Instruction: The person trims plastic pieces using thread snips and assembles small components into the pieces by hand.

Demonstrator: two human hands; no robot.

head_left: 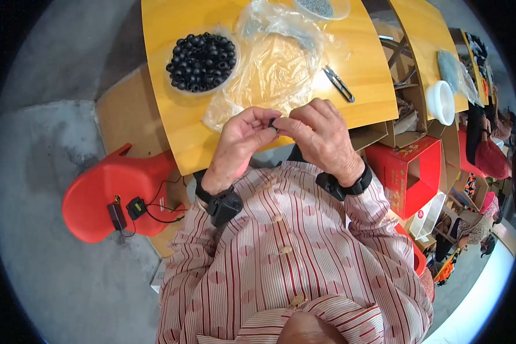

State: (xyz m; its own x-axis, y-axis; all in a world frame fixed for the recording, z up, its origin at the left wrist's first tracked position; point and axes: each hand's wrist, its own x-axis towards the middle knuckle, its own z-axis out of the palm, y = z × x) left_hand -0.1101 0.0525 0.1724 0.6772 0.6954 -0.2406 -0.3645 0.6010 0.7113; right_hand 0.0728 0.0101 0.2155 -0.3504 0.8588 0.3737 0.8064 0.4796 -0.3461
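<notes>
Slip risk: the small black piece (273, 124) could drop from your fingertips if the pinch loosens, since it is tiny and mostly covered.
Snag risk: the crumpled clear bag (275, 69), just right of the bowl of black beads (238, 56), could get dragged along the table (183, 129) if your knuckles brush it.
Black piece: nearer you than the bowl and to its right, at your fingertips.
Left grip: your left hand (237, 142) has thumb and forefinger together, clamped on the black piece.
Right grip: your right hand (322, 137) has its fingertips close together at the piece; whether they pinch it too, I cannot tell.
</notes>
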